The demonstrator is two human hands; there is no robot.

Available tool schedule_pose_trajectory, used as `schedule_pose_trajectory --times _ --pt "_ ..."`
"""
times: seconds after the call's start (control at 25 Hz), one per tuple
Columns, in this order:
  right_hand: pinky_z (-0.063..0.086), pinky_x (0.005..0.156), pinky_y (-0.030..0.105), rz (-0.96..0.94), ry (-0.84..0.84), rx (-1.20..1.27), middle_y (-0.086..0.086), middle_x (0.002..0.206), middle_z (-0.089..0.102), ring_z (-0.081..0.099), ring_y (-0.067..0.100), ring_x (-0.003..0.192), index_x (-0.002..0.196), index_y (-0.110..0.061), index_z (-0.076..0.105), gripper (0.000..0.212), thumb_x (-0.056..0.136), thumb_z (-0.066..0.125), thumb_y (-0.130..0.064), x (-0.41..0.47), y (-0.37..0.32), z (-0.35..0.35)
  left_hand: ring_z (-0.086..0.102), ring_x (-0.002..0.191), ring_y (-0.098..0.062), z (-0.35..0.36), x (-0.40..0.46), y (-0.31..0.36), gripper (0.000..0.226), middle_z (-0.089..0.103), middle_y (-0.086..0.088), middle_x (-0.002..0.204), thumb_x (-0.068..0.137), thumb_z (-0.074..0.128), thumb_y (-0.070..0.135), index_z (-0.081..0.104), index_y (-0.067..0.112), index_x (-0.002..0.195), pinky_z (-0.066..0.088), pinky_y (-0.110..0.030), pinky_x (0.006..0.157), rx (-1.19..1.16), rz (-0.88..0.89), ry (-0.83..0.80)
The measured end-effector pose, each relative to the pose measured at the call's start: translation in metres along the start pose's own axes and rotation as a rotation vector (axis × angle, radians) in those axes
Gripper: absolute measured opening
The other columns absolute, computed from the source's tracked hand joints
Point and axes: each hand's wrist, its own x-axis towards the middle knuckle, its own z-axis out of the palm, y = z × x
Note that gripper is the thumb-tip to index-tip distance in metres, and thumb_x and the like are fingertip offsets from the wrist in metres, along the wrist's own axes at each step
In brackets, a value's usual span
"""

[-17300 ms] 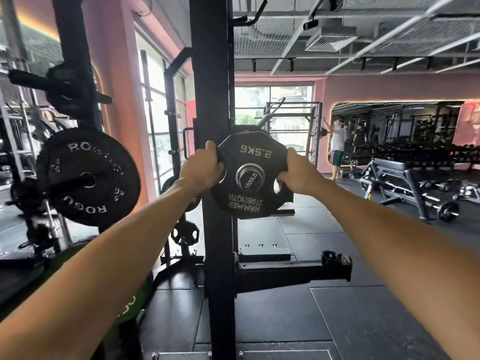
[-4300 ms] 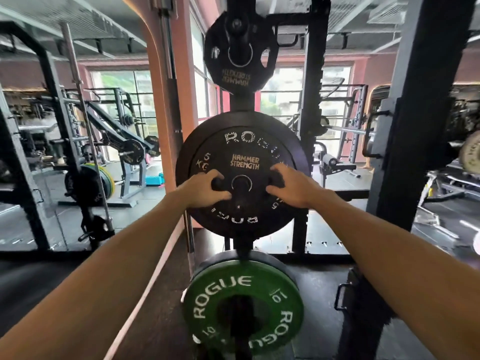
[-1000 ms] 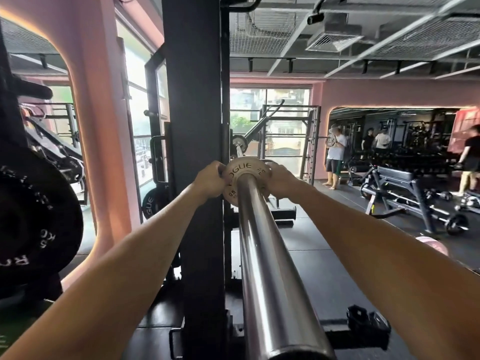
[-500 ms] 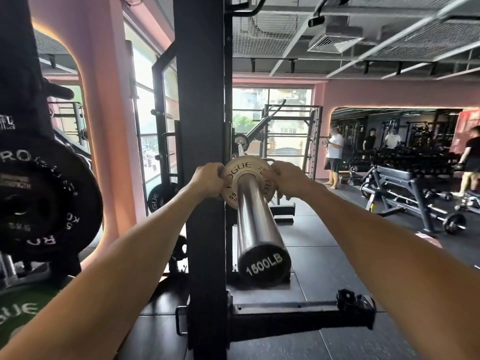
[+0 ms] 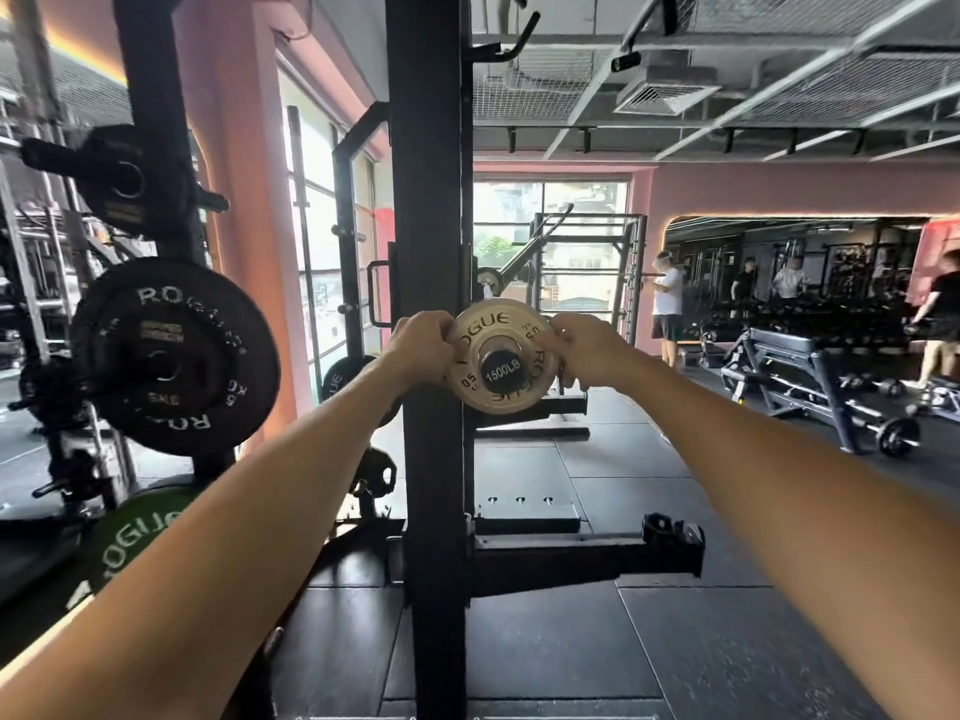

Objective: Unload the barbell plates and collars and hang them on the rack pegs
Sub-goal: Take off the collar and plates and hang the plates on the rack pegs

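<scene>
A small pale ROGUE plate (image 5: pixel 498 324) sits on the barbell sleeve, whose black end cap (image 5: pixel 502 373) marked 1500LB faces me. My left hand (image 5: pixel 422 346) grips the plate's left edge and my right hand (image 5: pixel 583 348) grips its right edge. On the storage post to the left hang a black ROGUE plate (image 5: pixel 174 356) with a smaller Hammer Strength plate on top of it, a small black plate (image 5: pixel 122 181) higher up and a green ROGUE plate (image 5: pixel 137 532) below.
A black rack upright (image 5: pixel 426 252) stands just left of the plate. A safety arm (image 5: pixel 582 556) juts right below it. Benches, loose weights and several people are at the back right. Black rubber floor lies ahead.
The pale plate has slid along the sleeve toward its end cap, both hands staying on its edges. My view has swung so the sleeve is now seen end-on.
</scene>
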Motion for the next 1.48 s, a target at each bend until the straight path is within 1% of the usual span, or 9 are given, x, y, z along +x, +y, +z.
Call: schedule_pose_trajectory --times 0.24,0.56,0.8,0.92,1.04,1.16,1.28,1.36,1.48 --pt "0.044 0.041 0.024 -0.063 -0.017 -0.050 0.006 0.074 0.062 0.058 0.016 0.048 0.099 -0.008 0.059 0.024 0.098 0.052 -0.032 -0.077 -0.043 -0.015 0.069 0.092 -0.028 -0.045 -0.079 0.027 0.007 0.070 -0.009 0.100 0.088 0.066 0.014 0.059 0.017 0.090 0.060 -0.046 0.078 0.016 0.034 -0.004" --pt "0.045 0.042 0.025 -0.175 -0.073 0.022 0.010 0.078 0.063 0.057 0.018 0.048 0.104 -0.003 0.059 0.029 0.099 0.051 -0.030 -0.119 -0.157 0.022 0.067 0.095 -0.031 -0.162 -0.155 0.012 0.024 0.068 -0.013 0.107 0.087 0.066 0.013 0.064 0.004 0.109 0.057 -0.047 0.086 0.135 -0.053 0.086" --pt "0.042 0.041 0.020 -0.240 -0.120 0.046 0.005 0.071 0.057 0.055 0.007 0.041 0.100 -0.004 0.058 0.028 0.099 0.049 -0.030 -0.131 -0.258 0.098 0.065 0.097 -0.028 -0.269 -0.215 -0.046 0.022 0.069 -0.012 0.105 0.086 0.066 0.014 0.066 0.004 0.106 0.055 -0.040 0.087 0.238 -0.076 0.160" --pt "0.051 0.052 0.032 -0.271 -0.148 0.068 0.009 0.082 0.062 0.060 0.017 0.056 0.103 -0.006 0.059 0.029 0.099 0.047 -0.032 -0.137 -0.323 0.150 0.065 0.097 -0.034 -0.335 -0.240 -0.090 0.023 0.067 -0.017 0.104 0.086 0.064 0.009 0.063 0.001 0.108 0.056 -0.048 0.086 0.239 -0.088 0.180" --pt "0.057 0.062 0.040 -0.281 -0.136 0.104 0.014 0.092 0.066 0.064 0.023 0.063 0.107 -0.006 0.059 0.031 0.099 0.049 -0.034 -0.138 -0.390 0.201 0.069 0.089 -0.035 -0.401 -0.255 -0.141 0.015 0.067 -0.014 0.097 0.088 0.063 0.008 0.060 0.006 0.104 0.061 -0.047 0.075 0.182 -0.106 0.196" --pt "0.054 0.052 0.031 -0.278 -0.146 0.117 0.011 0.086 0.066 0.065 0.021 0.062 0.105 -0.005 0.058 0.032 0.098 0.050 -0.034 -0.134 -0.442 0.240 0.072 0.085 -0.031 -0.455 -0.263 -0.183 0.012 0.068 -0.012 0.095 0.091 0.061 0.010 0.061 0.009 0.103 0.062 -0.043 0.070 0.116 -0.124 0.214" --pt "0.050 0.041 0.022 -0.254 -0.154 0.150 0.006 0.074 0.064 0.062 0.010 0.044 0.106 -0.006 0.058 0.027 0.099 0.050 -0.030 -0.126 -0.484 0.274 0.071 0.087 -0.034 -0.497 -0.263 -0.220 0.019 0.069 -0.015 0.099 0.087 0.066 0.007 0.063 0.001 0.105 0.060 -0.046 0.078 0.148 -0.098 0.192" --pt "0.054 0.044 0.025 -0.230 -0.172 0.199 0.010 0.075 0.065 0.061 0.010 0.043 0.109 -0.003 0.057 0.026 0.099 0.051 -0.026 -0.118 -0.504 0.294 0.070 0.089 -0.034 -0.514 -0.258 -0.243 0.016 0.069 -0.016 0.099 0.085 0.068 0.007 0.063 0.001 0.099 0.058 -0.047 0.082 0.184 -0.079 0.179" --pt "0.059 0.057 0.037 -0.223 -0.183 0.227 0.017 0.083 0.067 0.065 0.020 0.055 0.113 -0.001 0.056 0.028 0.098 0.052 -0.024 -0.098 -0.518 0.320 0.070 0.087 -0.030 -0.529 -0.241 -0.275 0.009 0.069 -0.010 0.092 0.086 0.068 0.008 0.061 0.008 0.091 0.059 -0.043 0.081 0.178 -0.078 0.187"
